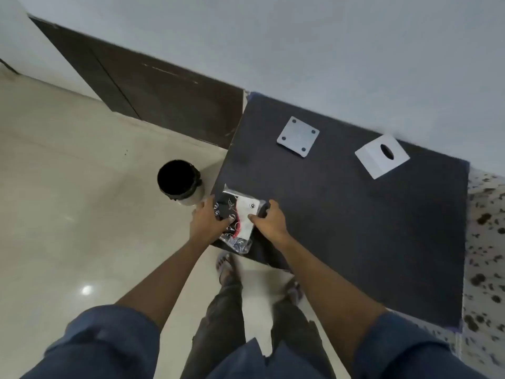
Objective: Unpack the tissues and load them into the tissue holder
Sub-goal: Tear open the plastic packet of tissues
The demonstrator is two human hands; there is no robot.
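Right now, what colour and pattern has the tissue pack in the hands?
Black with small white motifs, plus a white and red panel, on the tissue pack; head view.

A single head-worn wide-angle camera looks steeply down from above the person's own arms. The left hand (205, 222) and right hand (269, 224) sit mid-frame, the table (355, 214) stretching beyond them.

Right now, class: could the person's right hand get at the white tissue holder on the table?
Probably yes, once freed: the right hand grips the tissue pack, but bare table lies between it and the tissue holder.
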